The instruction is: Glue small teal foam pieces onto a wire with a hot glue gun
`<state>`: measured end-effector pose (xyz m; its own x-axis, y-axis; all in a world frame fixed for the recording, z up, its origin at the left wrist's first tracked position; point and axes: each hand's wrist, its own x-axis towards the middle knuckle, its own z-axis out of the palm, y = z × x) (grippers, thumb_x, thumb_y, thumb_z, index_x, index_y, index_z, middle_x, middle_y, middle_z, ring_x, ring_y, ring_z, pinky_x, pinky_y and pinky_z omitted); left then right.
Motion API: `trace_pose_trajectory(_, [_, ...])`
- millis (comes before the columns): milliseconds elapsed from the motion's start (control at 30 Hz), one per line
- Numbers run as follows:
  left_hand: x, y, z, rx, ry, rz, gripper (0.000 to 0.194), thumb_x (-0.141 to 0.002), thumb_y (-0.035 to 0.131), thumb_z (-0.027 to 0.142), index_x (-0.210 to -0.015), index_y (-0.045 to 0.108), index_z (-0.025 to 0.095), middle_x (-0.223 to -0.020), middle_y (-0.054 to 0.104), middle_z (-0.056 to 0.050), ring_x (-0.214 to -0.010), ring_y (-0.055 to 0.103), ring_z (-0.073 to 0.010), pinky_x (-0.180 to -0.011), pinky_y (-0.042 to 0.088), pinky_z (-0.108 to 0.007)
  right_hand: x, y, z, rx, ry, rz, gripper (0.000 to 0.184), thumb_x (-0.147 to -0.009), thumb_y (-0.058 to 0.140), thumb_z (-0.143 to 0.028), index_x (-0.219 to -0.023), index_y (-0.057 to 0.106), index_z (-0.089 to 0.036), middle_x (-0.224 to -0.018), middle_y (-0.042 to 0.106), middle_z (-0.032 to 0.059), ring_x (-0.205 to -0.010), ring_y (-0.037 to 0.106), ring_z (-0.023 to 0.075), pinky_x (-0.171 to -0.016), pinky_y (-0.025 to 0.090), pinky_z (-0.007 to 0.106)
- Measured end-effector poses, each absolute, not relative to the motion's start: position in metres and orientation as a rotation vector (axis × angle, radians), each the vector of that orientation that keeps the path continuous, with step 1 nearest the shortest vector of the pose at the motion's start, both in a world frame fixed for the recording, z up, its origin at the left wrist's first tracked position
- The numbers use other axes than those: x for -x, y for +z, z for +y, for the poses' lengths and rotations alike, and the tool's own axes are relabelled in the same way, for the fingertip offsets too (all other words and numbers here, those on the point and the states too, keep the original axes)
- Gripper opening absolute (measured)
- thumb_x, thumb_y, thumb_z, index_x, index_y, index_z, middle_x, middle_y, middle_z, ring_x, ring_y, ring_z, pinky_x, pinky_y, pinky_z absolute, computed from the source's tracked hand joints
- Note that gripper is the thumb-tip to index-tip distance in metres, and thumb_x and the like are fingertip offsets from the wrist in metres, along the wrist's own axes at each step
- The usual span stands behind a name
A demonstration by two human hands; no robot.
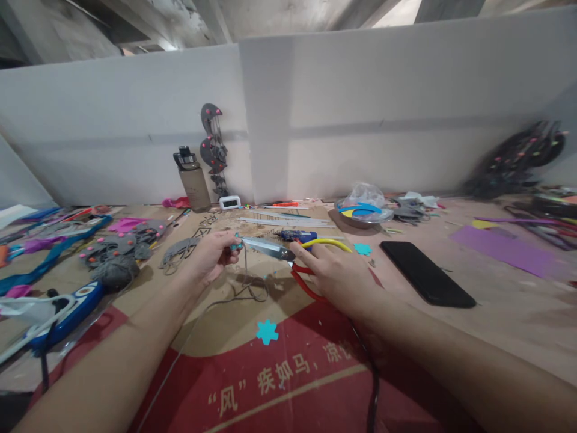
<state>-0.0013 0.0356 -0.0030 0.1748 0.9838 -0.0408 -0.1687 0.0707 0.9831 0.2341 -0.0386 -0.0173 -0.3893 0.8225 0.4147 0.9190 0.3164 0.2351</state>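
Note:
Pinched in the fingertips of my left hand [216, 255] is a small teal piece [236, 242]. From it a thin grey yarn [246, 296] hangs down and loops on the cardboard. My right hand [345, 278] grips scissors [265, 247] with red and yellow handles. Their blades point left, with the tips right by the teal piece; whether they touch the yarn I cannot tell. A cyan paper flower [267, 332] lies on the cardboard below my hands, and another cyan flower shape [362, 249] lies beyond my right hand.
Red-and-brown cardboard [252, 394] covers the work area. On the right lies a black phone [426, 273], with purple paper [500, 249] past it. A bowl [360, 213] and a bottle [195, 183] stand at the back. Leftward are a yarn ball [116, 272] and a blue tool [67, 316].

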Motion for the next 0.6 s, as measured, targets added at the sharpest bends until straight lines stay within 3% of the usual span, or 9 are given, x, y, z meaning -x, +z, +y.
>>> trace_pose_trajectory(167, [0.002, -0.002, 0.036, -1.108, 1.103, 0.997, 0.014, -0.054, 0.065, 0.013, -0.052, 0.051, 0.013, -0.052, 0.047, 0.001, -0.044, 0.039, -0.0053, -0.037, 0.030, -0.016, -0.236, -0.023, -0.035, 1.565, -0.519, -2.352, 0.046, -0.081, 0.049, -0.022, -0.127, 0.047, -0.028, -0.087, 0.066, 0.0078, -0.074, 0.059, 0.0203, -0.060, 0.036, 0.028])
trace_pose_trajectory(333, [0.003, -0.001, 0.036, -1.117, 1.128, 0.960, 0.015, -0.055, 0.066, 0.014, -0.052, 0.052, 0.013, -0.053, 0.047, 0.001, -0.046, 0.041, -0.0062, -0.039, 0.032, -0.017, -0.236, -0.033, -0.028, 1.439, -0.135, -2.183, 0.042, -0.080, 0.050, -0.025, -0.122, 0.049, -0.026, -0.092, 0.067, 0.0052, -0.078, 0.061, 0.0182, -0.062, 0.039, 0.025])
trace_pose_trajectory(600, [-0.004, 0.000, 0.030, -1.220, 1.307, 0.887, 0.017, -0.055, 0.073, 0.018, -0.069, 0.064, 0.014, -0.063, 0.055, 0.002, -0.051, 0.045, -0.0049, -0.047, 0.033, -0.017, -0.235, -0.040, -0.025, 1.515, 0.218, -2.091, 0.037, -0.081, 0.050, -0.031, -0.117, 0.052, -0.022, -0.076, 0.067, 0.0041, -0.056, 0.057, 0.0148, -0.050, 0.034, 0.023])
